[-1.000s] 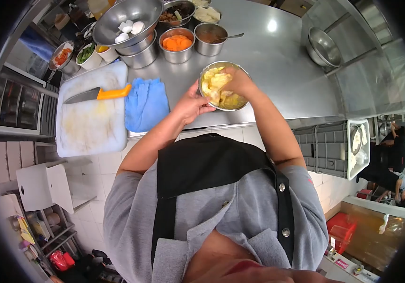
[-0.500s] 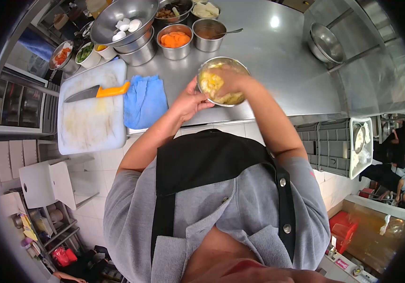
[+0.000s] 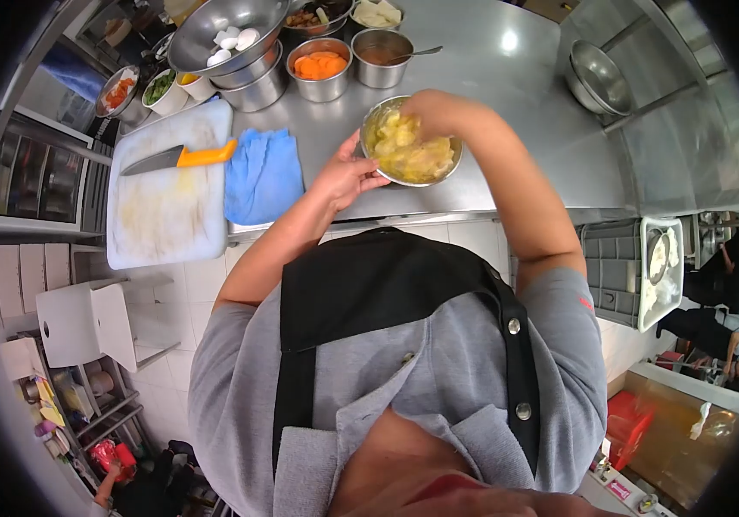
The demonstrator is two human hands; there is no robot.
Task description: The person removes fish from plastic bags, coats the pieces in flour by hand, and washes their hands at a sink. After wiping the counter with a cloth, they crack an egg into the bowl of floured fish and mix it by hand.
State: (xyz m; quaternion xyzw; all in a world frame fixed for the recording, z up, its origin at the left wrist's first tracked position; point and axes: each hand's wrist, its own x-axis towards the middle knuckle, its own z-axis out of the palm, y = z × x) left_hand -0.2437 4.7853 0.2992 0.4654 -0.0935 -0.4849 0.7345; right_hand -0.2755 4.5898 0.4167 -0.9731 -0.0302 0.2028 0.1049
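Observation:
A round metal bowl (image 3: 413, 183) is at the table's front edge, tilted slightly. Inside lie pale, wet pieces of food (image 3: 421, 160) mixed with something yellow, perhaps egg; their kind I cannot make out. My left hand (image 3: 348, 178) grips the bowl's left side, thumb over the rim. Reaching in from the upper right, my right hand (image 3: 440, 114) is over the food, its fingers blurred and partly hidden. A blue cloth (image 3: 263, 177) lies left of my left hand.
A knife (image 3: 178, 158) with an orange handle rests on a white cutting board (image 3: 163, 226). Behind are a large bowl of eggs (image 3: 230, 45), a pot of orange slices (image 3: 319, 65) and a pot with a spoon (image 3: 381, 58). Stacked bowls (image 3: 599, 79) stand right.
My right hand has lifted and shifted toward the bowl's far side, showing more of the food. The bowl has moved slightly up and right in view, with my left hand still on it.

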